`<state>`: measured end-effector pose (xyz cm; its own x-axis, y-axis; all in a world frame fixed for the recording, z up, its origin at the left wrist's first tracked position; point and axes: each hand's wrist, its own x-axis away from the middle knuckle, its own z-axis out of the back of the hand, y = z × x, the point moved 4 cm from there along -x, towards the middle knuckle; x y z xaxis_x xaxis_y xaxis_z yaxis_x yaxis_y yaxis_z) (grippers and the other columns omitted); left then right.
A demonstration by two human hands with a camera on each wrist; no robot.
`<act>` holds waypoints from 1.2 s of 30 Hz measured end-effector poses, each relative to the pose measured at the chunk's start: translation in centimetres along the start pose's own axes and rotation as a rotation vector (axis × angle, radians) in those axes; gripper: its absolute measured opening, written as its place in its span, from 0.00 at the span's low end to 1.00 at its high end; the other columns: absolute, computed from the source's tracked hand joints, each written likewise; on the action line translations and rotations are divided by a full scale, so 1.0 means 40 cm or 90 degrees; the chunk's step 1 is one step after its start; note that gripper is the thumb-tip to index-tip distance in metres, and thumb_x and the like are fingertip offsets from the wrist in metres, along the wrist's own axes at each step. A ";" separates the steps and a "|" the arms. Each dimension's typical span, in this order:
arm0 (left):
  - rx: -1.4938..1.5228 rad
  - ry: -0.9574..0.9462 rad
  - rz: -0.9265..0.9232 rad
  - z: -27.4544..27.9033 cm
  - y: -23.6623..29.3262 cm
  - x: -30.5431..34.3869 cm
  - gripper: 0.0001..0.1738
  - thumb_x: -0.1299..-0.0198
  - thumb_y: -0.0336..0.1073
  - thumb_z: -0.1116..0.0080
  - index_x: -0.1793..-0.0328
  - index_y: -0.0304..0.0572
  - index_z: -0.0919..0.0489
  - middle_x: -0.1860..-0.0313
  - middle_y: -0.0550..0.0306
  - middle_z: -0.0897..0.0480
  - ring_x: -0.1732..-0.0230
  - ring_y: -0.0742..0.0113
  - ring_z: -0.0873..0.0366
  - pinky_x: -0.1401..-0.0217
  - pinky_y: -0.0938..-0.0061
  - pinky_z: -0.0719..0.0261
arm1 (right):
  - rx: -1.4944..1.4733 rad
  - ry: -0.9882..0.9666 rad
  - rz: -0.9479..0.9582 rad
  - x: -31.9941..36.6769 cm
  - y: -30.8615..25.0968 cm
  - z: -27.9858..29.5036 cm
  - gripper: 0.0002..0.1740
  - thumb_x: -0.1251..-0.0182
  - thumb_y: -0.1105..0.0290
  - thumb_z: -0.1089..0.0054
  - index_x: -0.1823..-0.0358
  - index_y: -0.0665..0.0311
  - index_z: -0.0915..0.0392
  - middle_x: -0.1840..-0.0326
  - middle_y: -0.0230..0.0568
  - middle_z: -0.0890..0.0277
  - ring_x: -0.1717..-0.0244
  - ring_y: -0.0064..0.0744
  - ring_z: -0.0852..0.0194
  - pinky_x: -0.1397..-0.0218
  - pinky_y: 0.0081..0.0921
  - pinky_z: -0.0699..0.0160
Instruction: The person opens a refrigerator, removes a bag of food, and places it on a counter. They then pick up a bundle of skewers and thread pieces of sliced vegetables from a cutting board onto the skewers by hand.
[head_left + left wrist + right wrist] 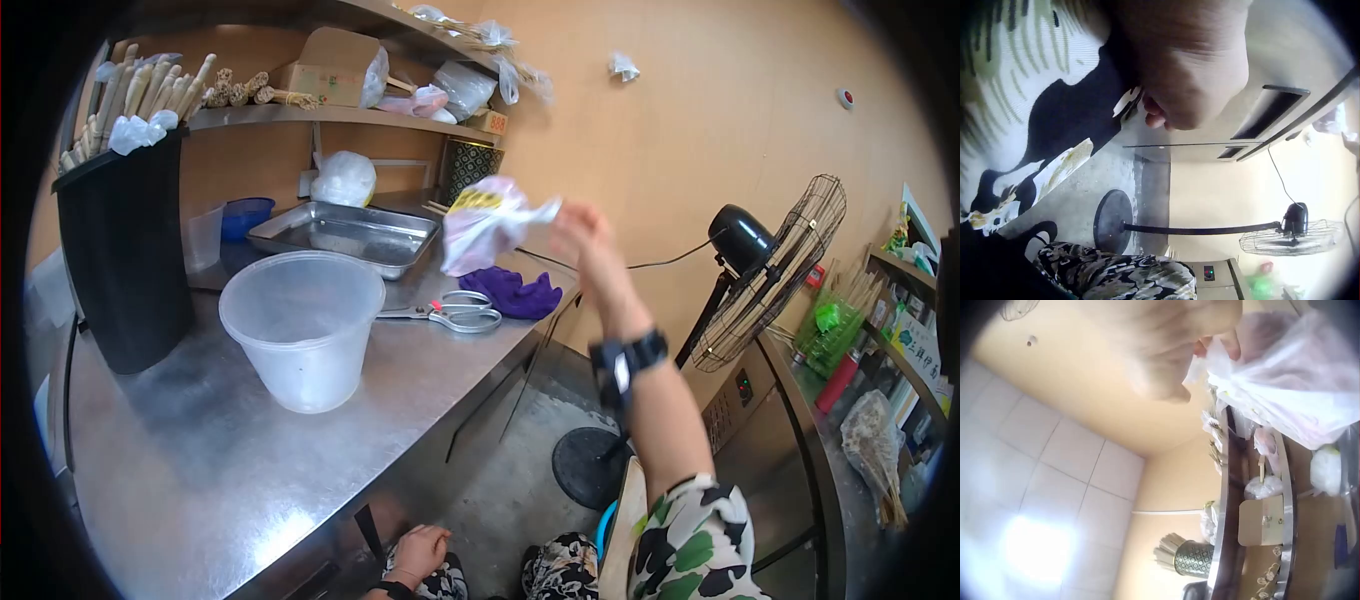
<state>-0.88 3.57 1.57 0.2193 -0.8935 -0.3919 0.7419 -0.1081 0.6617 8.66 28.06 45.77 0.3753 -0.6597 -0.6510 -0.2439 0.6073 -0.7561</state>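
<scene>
Grips a plastic bag (pixel 487 225) by its gathered neck with the fingers of the right hand (pixel 590 240), up above bench (pixel 200 420) level and to the right of the translucent tub (pixel 300 350), likely for the narrow, firm hold offered by the bunched plastic, with the fuller part towards the tub. Rests the left hand (pixel 420 555) on a patterned trouser leg (pixel 450 583), nearer than the tub and lower, fingers loosely bent around nothing visible, perhaps for want of any need of a second hand on so small a load. Has the tub upright, wide mouth up, probably for easy reach from above. Has the scissors (pixel 437 308) flat to the right of the tub, blades towards it and loops away, seemingly handy for grasping. Has the purple cloth (pixel 515 292) bunched farther right of the tub, just beside the loops, apparently laid down without care for folding. Has the metal tray (pixel 350 238) behind the tub, and pale rods (pixel 160 88) on end in the black bin (pixel 125 260) to its left, likely to save space.
</scene>
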 end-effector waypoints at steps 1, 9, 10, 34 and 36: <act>0.008 0.009 -0.010 0.002 0.007 0.005 0.07 0.53 0.32 0.47 0.69 0.45 0.20 0.70 0.56 0.18 0.62 0.57 0.21 0.58 0.65 0.22 | 0.039 -0.038 0.016 0.084 0.034 -0.003 0.20 0.39 0.68 0.42 0.48 0.66 0.34 0.57 0.37 0.26 0.60 0.25 0.27 0.57 0.23 0.26; -0.007 0.011 -0.048 -0.008 0.017 -0.009 0.05 0.53 0.30 0.48 0.71 0.44 0.21 0.72 0.55 0.19 0.65 0.56 0.22 0.61 0.64 0.23 | -0.061 -0.087 -0.709 0.931 0.647 0.067 0.09 0.35 0.71 0.49 0.54 0.63 0.29 0.64 0.35 0.24 0.67 0.22 0.25 0.65 0.19 0.23; -0.009 0.005 -0.050 -0.008 0.017 -0.008 0.05 0.52 0.30 0.48 0.71 0.44 0.21 0.72 0.55 0.20 0.65 0.55 0.22 0.62 0.63 0.23 | -0.076 -0.076 -0.756 0.994 0.676 0.061 0.09 0.35 0.71 0.49 0.54 0.63 0.29 0.64 0.35 0.24 0.67 0.22 0.25 0.66 0.19 0.23; -0.122 -0.069 -0.026 -0.047 0.041 -0.033 0.05 0.52 0.30 0.47 0.70 0.44 0.21 0.70 0.53 0.19 0.65 0.53 0.22 0.59 0.62 0.24 | -0.453 -0.036 -0.698 0.775 0.679 -0.058 0.08 0.36 0.74 0.49 0.56 0.66 0.30 0.60 0.44 0.24 0.61 0.30 0.22 0.59 0.25 0.19; -0.124 -0.072 -0.028 -0.047 0.045 -0.036 0.05 0.52 0.30 0.47 0.70 0.44 0.21 0.70 0.54 0.19 0.65 0.54 0.22 0.59 0.63 0.24 | -0.492 -0.013 -0.658 0.713 0.674 -0.062 0.08 0.35 0.75 0.50 0.56 0.67 0.30 0.60 0.44 0.24 0.61 0.30 0.22 0.58 0.25 0.19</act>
<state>1.31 5.48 2.12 0.1199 -0.9340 -0.3365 0.8602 -0.0715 0.5049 10.57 24.54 6.65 0.7104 -0.6567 0.2530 -0.2820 -0.5950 -0.7527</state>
